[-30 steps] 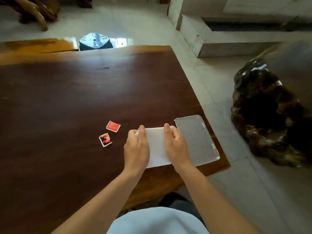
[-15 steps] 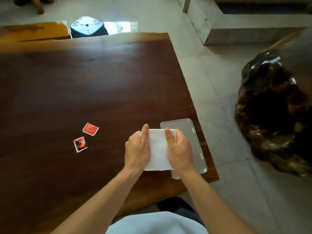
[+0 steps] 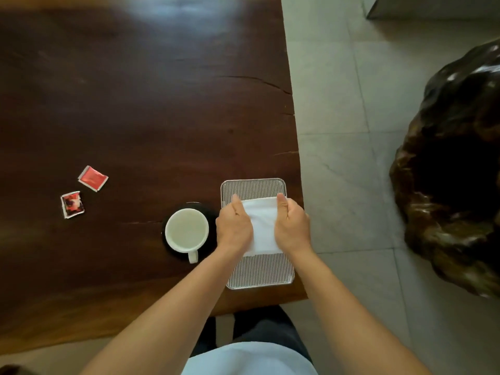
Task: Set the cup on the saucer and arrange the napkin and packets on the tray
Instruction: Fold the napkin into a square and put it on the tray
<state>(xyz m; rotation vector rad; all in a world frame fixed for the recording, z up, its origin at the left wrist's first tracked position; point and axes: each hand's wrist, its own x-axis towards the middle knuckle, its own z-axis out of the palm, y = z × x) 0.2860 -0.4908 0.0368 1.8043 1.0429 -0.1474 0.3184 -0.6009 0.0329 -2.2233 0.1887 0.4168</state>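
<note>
A white folded napkin (image 3: 263,226) lies on the ribbed silver tray (image 3: 259,270) near the table's right front corner. My left hand (image 3: 234,228) grips its left edge and my right hand (image 3: 292,226) grips its right edge, thumbs on top. Just left of the tray a white cup (image 3: 186,230) stands on a dark saucer (image 3: 211,212), its handle pointing toward me. Two red packets lie on the bare wood farther left: one (image 3: 92,178) behind, the other (image 3: 72,204) nearer me.
The dark wooden table (image 3: 151,104) ends at its right edge just past the tray, with tiled floor (image 3: 343,131) beyond. A large dark carved wooden mass (image 3: 454,171) stands on the floor at the right.
Both hands have carried the napkin to the right, from the wood onto the middle of the tray. The view has tilted down, bringing the cup and saucer into sight.
</note>
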